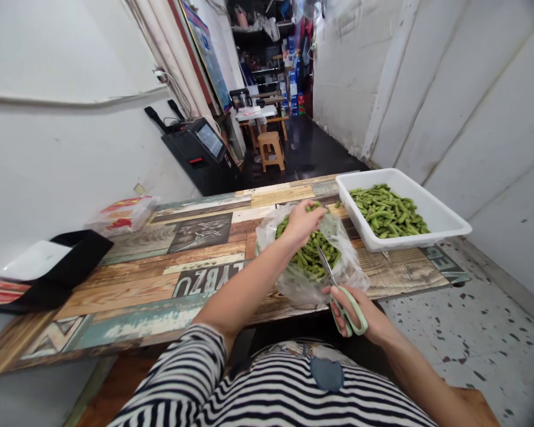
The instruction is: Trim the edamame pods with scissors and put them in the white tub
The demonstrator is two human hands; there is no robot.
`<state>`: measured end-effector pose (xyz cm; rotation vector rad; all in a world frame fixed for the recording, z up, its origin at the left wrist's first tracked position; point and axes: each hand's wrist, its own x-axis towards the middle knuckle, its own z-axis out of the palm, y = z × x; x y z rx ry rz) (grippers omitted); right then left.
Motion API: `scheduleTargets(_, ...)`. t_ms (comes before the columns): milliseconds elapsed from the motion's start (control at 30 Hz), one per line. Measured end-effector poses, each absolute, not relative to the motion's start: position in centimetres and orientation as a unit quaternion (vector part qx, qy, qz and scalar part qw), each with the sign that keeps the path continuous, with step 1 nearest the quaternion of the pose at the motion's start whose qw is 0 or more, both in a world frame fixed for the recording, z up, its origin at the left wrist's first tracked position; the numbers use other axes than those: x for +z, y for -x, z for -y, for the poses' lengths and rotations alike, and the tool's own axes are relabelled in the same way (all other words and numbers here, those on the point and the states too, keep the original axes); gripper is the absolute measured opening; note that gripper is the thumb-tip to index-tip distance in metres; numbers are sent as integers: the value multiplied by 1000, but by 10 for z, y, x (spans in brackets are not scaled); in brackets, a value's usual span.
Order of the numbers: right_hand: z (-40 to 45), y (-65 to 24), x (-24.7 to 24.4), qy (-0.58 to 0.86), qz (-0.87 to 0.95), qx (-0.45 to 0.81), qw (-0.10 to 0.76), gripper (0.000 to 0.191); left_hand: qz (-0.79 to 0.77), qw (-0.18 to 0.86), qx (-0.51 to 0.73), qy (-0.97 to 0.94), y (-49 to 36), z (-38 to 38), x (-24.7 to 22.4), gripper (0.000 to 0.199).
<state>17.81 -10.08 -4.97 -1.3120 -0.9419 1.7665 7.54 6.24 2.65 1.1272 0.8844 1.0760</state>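
A pair of scissors with pale green handles [355, 313] is in my right hand [368, 317], the fingers wrapped round the loops. Its metal blades point up and away, over a clear plastic bag [351, 261] of green edamame pods [314, 255]. My left hand [303, 222] reaches over the far side of the bag, its fingers closed on edamame pods. A white plastic tub [431, 210] to the right holds a heap of edamame pods [389, 210], with some of its bottom bare.
The bag and tub stand on a wood-patterned table [213, 261]. At its left lie a plastic-wrapped packet [124, 213] and a black holder [80, 255]. Beyond the table stand a black touchscreen machine [200, 151] and an orange stool [271, 151]. A white wall runs along the right.
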Motion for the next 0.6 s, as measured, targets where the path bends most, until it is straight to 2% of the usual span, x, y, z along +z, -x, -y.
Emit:
scheduleTargets(67, 105, -182, -53, 507, 364, 690, 367, 49, -373, 620, 417, -550, -108, -90, 45, 18)
scheduleTargets(133, 109, -187, -55, 507, 367, 686, 371, 48, -357, 592, 319, -648, -132, -114, 61, 26)
scheduleTargets(233, 112, -193, -56, 506, 376, 676, 382, 45, -376, 388, 273, -796, -132, -136, 71, 38)
scheduleTargets(300, 112, -197, -57, 507, 369, 679, 381, 43, -415, 231, 249, -844, -108, -138, 68, 25)
scheduleTargets(333, 111, -198, -58, 509, 365, 682, 378, 44, -446, 195, 211, -848, -93, -137, 63, 22)
scheduleTargets(400, 108, -199, -60, 513, 360, 688, 367, 45, -492, 165, 104, -848, -64, -132, 48, 21)
scheduleTargets(467, 104, -198, -62, 513, 364, 690, 357, 45, -495, 137, 57, -856, -44, -128, 26, 21)
scheduleTargets(600, 99, -192, -61, 515, 373, 682, 361, 44, -470, 118, 114, -867, -35, -119, -22, 53)
